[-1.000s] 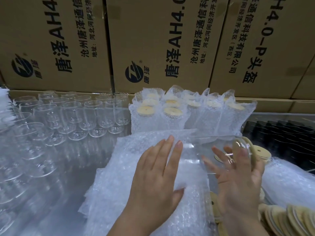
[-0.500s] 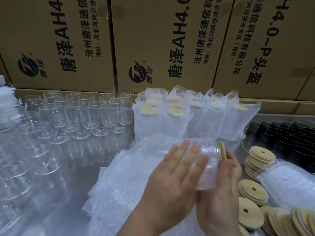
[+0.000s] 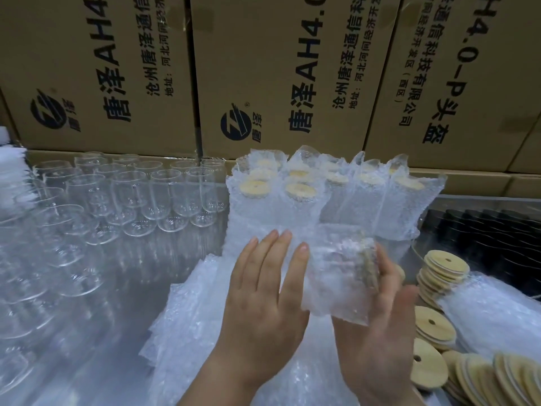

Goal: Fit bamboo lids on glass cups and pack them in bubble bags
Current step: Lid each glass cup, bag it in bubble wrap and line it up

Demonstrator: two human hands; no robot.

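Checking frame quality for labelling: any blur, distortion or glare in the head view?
Head view: motion blur smears the right hand and the bubble bag it holds; the left hand is sharper. Wide-angle lens bows the cartons and stretches the glass cups towards the left edge. Light is soft and even, no hard shadows.

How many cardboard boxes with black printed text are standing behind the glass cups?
3: the left box, the middle box, the right box. Others may be hidden out of view.
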